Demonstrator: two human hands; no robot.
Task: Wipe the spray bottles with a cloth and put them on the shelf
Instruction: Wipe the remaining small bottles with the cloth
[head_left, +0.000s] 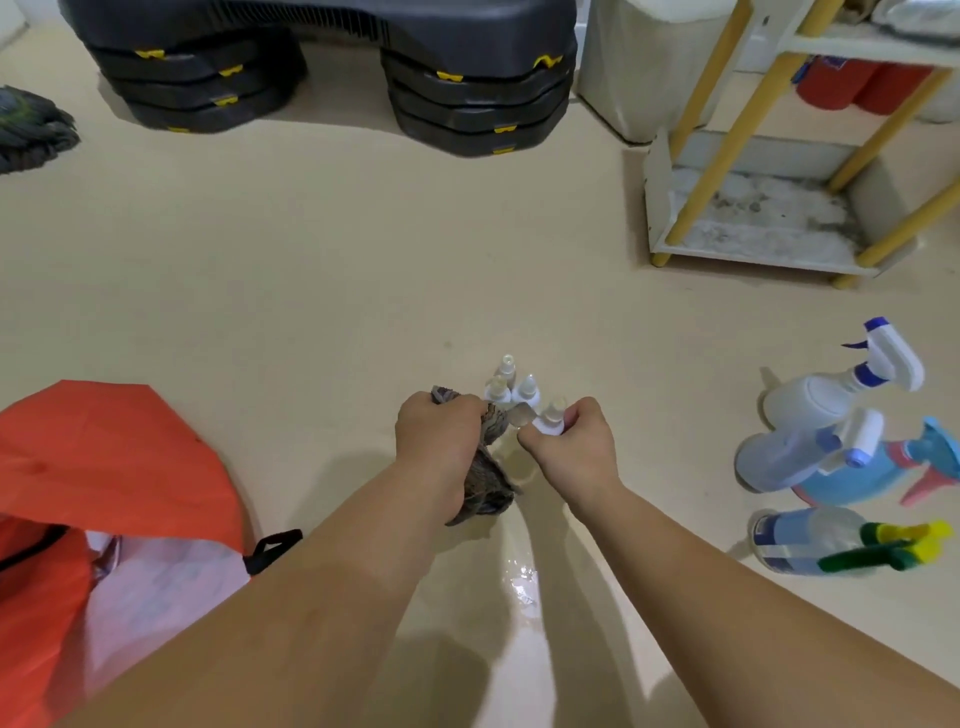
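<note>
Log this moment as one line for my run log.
left hand: grips cloth | right hand: pinches small bottle | three small bottles: standing on floor | big spray bottles: on floor, right

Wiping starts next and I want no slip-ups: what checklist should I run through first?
1. Grip of left hand on cloth: ok.
2. Grip of right hand on small spray bottle: ok.
3. Contact between cloth and that bottle: cannot tell.
4. The other three small bottles upright on the floor: ok.
5. Bottom tier of shelf clean: not ok, looks grimy.
6. The trigger spray bottles shelved: not ok, on the floor at right.
</note>
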